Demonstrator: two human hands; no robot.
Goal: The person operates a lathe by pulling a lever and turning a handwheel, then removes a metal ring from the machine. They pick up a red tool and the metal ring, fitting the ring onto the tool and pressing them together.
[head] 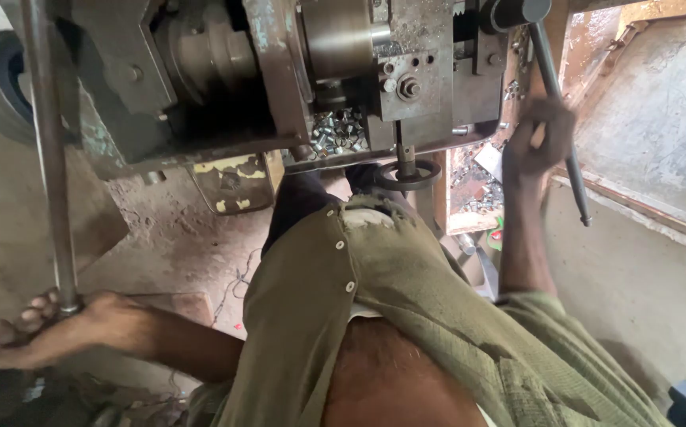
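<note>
Nearest the camera, an olive button-up shirt (406,316) fills the lower middle of the view, hanging open at the bottom. At lower left, the left hand (42,328) is wrapped w/ fingers curled round the lower end of a long upright steel bar (49,150), which runs up to the top edge. Beyond the shirt, a dusty floor (177,237) is seen, and a small black handwheel (409,175) sits under the machine body. At right, the right hand (541,142) is closed round a slanted dark lever (558,103), approx. halfway along its length; the lever ends in a black knob (517,11) at top. Farther off, a worn grey-green lathe-type machine (280,71) spans the top, w/ a pile of small shiny metal parts (339,130) lying on its bed near the middle. More metal bits (473,194) are gathered in a tray below the right hand.
</note>
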